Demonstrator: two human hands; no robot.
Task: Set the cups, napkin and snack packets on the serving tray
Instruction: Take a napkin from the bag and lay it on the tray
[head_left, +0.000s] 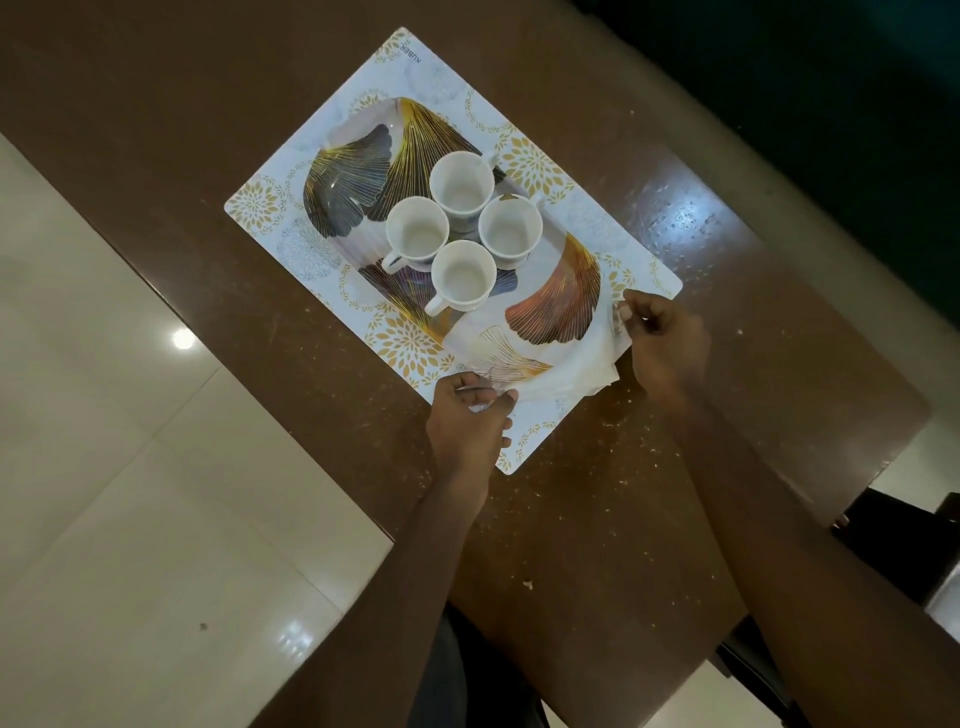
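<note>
A thin white napkin (566, 371) is pinched at two corners by left hand (467, 415) and right hand (662, 338), draped over the tray (363, 171) edge.

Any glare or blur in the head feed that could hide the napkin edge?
Head view: ceiling-light glare sits on the floor tile and the table, away from the napkin; the white napkin blends into the pale tray rim; corners bend from wide-angle distortion; both hands look slightly soft.
</note>
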